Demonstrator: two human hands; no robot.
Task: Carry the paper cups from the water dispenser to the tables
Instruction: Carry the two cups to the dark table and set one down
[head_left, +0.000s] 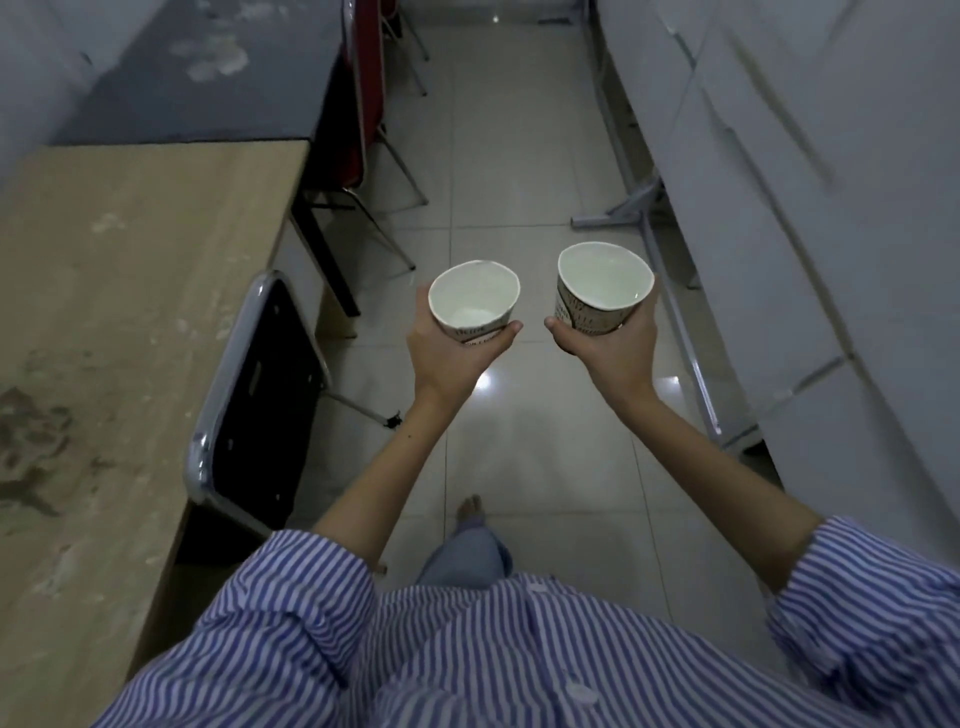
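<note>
I hold two white paper cups with printed sides out in front of me over the tiled aisle. My left hand (451, 359) grips the left paper cup (474, 297) from below; it has a little water at its bottom. My right hand (609, 347) grips the right paper cup (602, 288), which is filled much higher. Both cups stand roughly upright, about a hand's width apart. A light wooden table (130, 291) runs along my left, and a dark table (208, 83) stands beyond it.
A black chair with a chrome frame (260, 395) is tucked at the wooden table. A red chair (363, 88) stands by the dark table. White tables on metal legs (769, 218) line the right. The tiled aisle (514, 135) runs ahead between them.
</note>
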